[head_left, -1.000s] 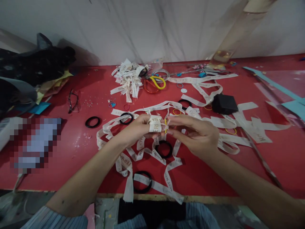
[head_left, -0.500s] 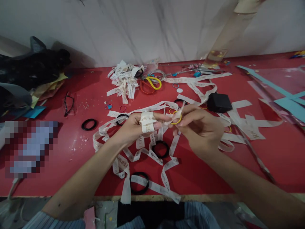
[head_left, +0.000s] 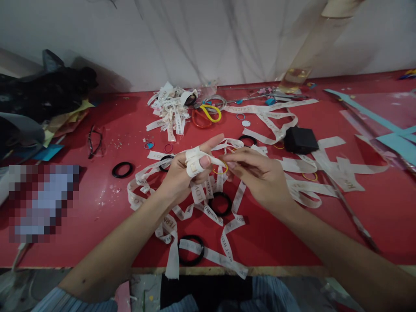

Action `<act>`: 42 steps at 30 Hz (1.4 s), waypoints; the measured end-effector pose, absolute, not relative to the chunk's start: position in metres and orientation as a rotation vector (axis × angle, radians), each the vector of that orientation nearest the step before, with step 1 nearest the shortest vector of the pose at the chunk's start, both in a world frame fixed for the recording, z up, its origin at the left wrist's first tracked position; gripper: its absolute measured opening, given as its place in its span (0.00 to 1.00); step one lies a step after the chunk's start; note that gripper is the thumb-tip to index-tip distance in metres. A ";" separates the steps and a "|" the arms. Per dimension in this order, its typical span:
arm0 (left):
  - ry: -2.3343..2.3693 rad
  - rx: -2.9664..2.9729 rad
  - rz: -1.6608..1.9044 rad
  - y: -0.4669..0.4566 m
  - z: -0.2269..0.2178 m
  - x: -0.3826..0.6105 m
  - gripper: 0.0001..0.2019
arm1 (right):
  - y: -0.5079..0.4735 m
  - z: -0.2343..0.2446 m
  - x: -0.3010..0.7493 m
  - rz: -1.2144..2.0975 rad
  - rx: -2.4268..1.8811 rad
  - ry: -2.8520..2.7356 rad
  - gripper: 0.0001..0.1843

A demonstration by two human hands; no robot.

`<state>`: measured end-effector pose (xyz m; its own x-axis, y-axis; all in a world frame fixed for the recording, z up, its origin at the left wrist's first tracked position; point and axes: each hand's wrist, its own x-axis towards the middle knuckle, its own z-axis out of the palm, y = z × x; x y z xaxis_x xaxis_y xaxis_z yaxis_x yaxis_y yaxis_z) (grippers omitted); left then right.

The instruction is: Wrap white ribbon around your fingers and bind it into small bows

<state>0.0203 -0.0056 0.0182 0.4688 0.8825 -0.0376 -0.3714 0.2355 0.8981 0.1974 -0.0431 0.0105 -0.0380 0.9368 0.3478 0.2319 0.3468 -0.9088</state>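
Note:
A white printed ribbon (head_left: 194, 168) is looped around the thumb of my left hand (head_left: 182, 173). The index finger points out straight, while the other fingers curl under the thumb and hold the ribbon. From the loop, the ribbon's end stretches towards my right hand (head_left: 260, 173). A thin yellow elastic band (head_left: 222, 170) hangs around this stretch, at my right fingertips, which are pinched together on it. Whether they also grip the ribbon's tip is hidden. Under both hands lie loose lengths of ribbon (head_left: 232, 255) and a black ring (head_left: 220, 203).
On the red table (head_left: 107, 234) are more black rings (head_left: 122, 169), a pile of ribbon pieces (head_left: 170, 106), a yellow loop (head_left: 212, 113), a black block (head_left: 300, 140) and glasses (head_left: 94, 142). A pixelated phone-like shape (head_left: 48, 199) lies left, a clear tube (head_left: 299, 69) stands back right.
My left index finger has lifted and straightened. The yellow band and my right fingertips have moved left and slightly down, and the ribbon's end now runs through the band.

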 end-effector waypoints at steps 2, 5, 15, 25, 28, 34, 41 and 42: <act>0.629 0.922 0.942 -0.006 0.018 0.022 0.32 | -0.045 0.012 0.198 0.713 -1.116 -1.600 0.11; 0.632 0.835 0.885 -0.007 0.018 0.025 0.26 | -0.048 0.012 0.198 0.607 -1.111 -1.629 0.14; 0.709 0.732 0.740 -0.009 0.019 0.029 0.22 | -0.048 0.007 0.201 0.553 -1.078 -1.518 0.10; 0.781 0.815 0.534 -0.009 0.011 0.028 0.34 | -0.047 0.011 0.199 0.578 -0.999 -1.449 0.13; 0.736 0.785 0.542 -0.009 0.011 0.029 0.34 | -0.046 0.011 0.198 0.659 -0.983 -1.541 0.16; 0.691 0.710 0.794 -0.009 0.012 0.031 0.19 | -0.046 0.010 0.197 0.476 -0.936 -1.709 0.14; 0.773 0.948 1.022 -0.010 0.006 0.031 0.18 | -0.045 0.010 0.198 0.408 -1.076 -1.780 0.14; 0.784 1.003 1.041 -0.011 0.005 0.030 0.19 | -0.044 0.009 0.198 0.439 -1.095 -1.798 0.14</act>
